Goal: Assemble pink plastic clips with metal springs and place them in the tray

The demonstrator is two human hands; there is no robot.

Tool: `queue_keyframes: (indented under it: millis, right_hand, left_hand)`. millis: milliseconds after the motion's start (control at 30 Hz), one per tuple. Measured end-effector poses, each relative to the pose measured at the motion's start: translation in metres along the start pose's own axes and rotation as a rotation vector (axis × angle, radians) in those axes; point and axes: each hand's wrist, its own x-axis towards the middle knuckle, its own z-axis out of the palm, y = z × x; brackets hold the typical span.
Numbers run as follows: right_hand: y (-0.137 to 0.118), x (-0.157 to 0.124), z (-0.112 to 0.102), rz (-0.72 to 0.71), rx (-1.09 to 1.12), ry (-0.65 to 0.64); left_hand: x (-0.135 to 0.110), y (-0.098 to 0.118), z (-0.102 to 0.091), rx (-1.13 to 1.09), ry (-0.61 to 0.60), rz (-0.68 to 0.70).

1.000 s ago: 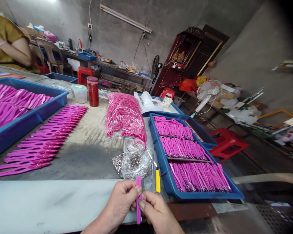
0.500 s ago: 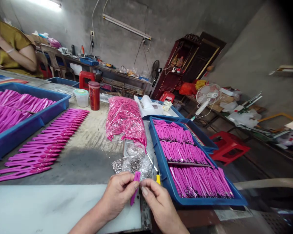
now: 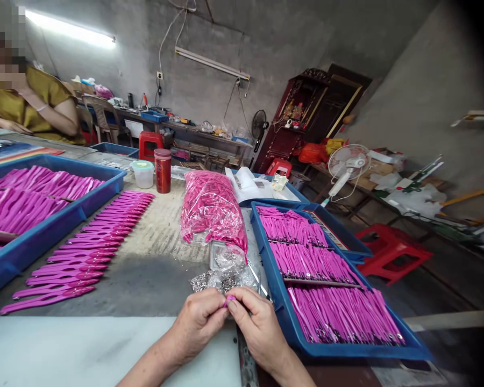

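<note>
Seemingly, both hands [image 3: 229, 325] pinch pink piece [image 3: 229, 299] beside tray edge [image 3: 284, 322].

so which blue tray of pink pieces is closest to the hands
The blue tray on the right, with three rows of pink pieces. Its near corner sits right beside the right hand. The other filled tray is far off at the table's left edge.
</note>
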Motion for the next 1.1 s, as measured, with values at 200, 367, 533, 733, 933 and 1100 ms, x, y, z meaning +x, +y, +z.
queue_keyframes:
  millis: [200,367,533,733,933,1100]
  right_hand:
    - [0.002,-0.001,0.002,-0.013,-0.02,-0.032]
    - [0.005,-0.002,0.005,-0.005,-0.018,-0.028]
    - [0.004,0.0,0.002,-0.011,-0.031,-0.032]
    - [-0.008,-0.005,-0.009,-0.056,-0.028,-0.034]
    - [-0.011,-0.005,-0.014,0.141,0.047,-0.092]
    - [-0.006,-0.002,-0.011,0.267,0.185,-0.111]
  left_hand:
    - [-0.002,-0.005,0.002,0.024,-0.028,0.015]
    - [-0.004,-0.007,0.003,0.018,-0.034,0.004]
    - [-0.003,-0.004,0.001,-0.013,-0.013,-0.023]
    - [0.0,0.015,-0.006,-0.083,-0.074,-0.023]
    - [0.003,0.021,-0.006,-0.332,-0.205,-0.276]
    - [0.003,0.018,-0.001,-0.567,-0.257,-0.457]
